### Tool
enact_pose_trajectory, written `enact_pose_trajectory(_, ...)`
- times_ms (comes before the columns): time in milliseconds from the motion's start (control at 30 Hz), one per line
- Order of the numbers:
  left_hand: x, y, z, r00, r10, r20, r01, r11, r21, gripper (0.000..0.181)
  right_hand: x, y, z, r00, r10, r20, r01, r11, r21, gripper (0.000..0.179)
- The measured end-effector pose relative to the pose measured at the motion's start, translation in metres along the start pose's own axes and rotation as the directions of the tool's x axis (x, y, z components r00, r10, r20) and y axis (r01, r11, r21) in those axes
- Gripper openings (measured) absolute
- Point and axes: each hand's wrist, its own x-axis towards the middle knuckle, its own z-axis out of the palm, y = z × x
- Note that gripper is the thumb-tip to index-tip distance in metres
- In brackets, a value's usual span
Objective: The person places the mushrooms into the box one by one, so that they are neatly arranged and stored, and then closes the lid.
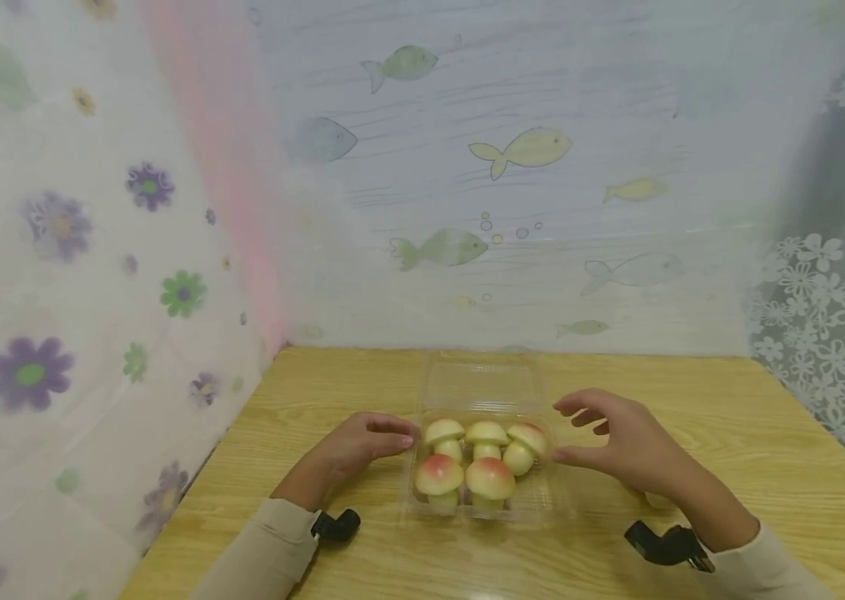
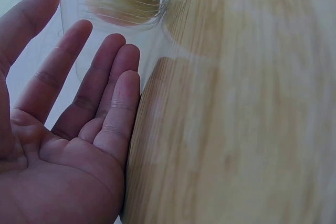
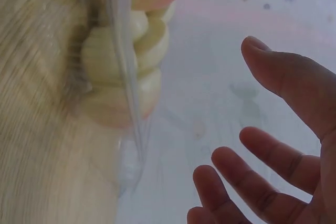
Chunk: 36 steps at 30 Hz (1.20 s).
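Several toy mushrooms, cream with pinkish caps, sit in a clear plastic clamshell box (image 1: 538, 500) on the table. Three are in the back row, the rightmost mushroom (image 1: 523, 446) leaning; two more, including a red-topped mushroom (image 1: 439, 477), are in front. The box's lid (image 1: 482, 383) is folded back, away from the person. My left hand (image 1: 355, 446) is at the box's left side, fingertips right at its edge and fingers relaxed; the left wrist view shows its palm (image 2: 68, 177) holding nothing. At the box's right side, my right hand (image 1: 628, 442) has thumb and fingers spread, with nothing between them.
The box rests on a wood-grain table (image 1: 302, 392). A curtain (image 1: 580, 217) printed with fish hangs behind the table's far edge, and a flowered curtain (image 1: 92, 317) runs along the left. White flower lace (image 1: 842, 308) hangs at the right.
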Motion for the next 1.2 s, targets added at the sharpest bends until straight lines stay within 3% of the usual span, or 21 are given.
enact_pose_trajectory(300, -0.001, 0.000, 0.000, 1.000, -0.001, -0.001, 0.001, 1.000, 0.000, 0.044, -0.020, 0.015, -0.014, 0.999, 0.010, -0.053, -0.013, 0.998, -0.056, 0.053)
enact_pose_trajectory(600, -0.001, 0.001, 0.001, 1.000, 0.006, 0.009, -0.006, 1.000, -0.006, 0.044, -0.038, 0.032, -0.026, 0.991, 0.096, -0.093, -0.102, 0.993, -0.064, 0.057)
enact_pose_trajectory(867, 0.000, 0.002, 0.000, 1.000, 0.009, 0.009, -0.009, 1.000, 0.008, 0.043, -0.058, 0.048, -0.036, 0.976, 0.205, -0.075, -0.210, 0.976, -0.056, 0.063)
enact_pose_trajectory(1200, -0.003, 0.004, 0.001, 1.000, 0.001, 0.008, -0.001, 1.000, 0.015, 0.044, -0.082, 0.073, -0.039, 0.961, 0.277, 0.002, -0.277, 0.960, -0.030, 0.067)
